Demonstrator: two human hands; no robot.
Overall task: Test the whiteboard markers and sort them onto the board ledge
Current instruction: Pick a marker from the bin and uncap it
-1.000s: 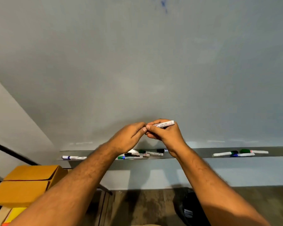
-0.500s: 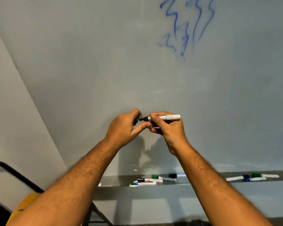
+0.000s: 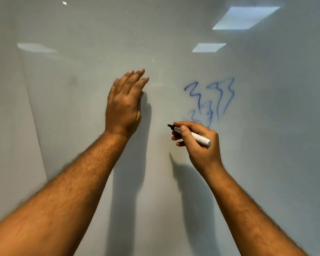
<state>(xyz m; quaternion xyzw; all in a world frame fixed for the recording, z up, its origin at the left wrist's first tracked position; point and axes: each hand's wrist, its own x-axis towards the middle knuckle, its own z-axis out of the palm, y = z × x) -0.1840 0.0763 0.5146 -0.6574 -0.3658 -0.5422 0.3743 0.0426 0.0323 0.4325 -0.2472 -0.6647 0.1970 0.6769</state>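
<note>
Marker (image 3: pixel 191 134), white-barrelled and uncapped with a dark tip, is lying slanted across the right hand (image 3: pixel 199 145), its tip pointing up and to the left past the fingertips and its blunt rear end sticking out over the knuckles on the thumb side. The thumb and forefinger are pinching the barrel close behind the tip, and the other fingers are curling underneath it. Whether the tip is touching the whiteboard (image 3: pixel 81 108) or hovering just off it is not something I can tell. Blue scribbles (image 3: pixel 211 100) are sitting on the board just above and beyond the right knuckles, with the lowest strokes disappearing behind the forefinger. The left hand (image 3: pixel 125 104) is reaching up against the board, well apart from the marker's tip, its fingers straight and held close together, pointing upward; it is holding nothing that shows. Pale reflections of ceiling lights (image 3: pixel 245 17) are glowing on the board far above both sets of fingertips.
</note>
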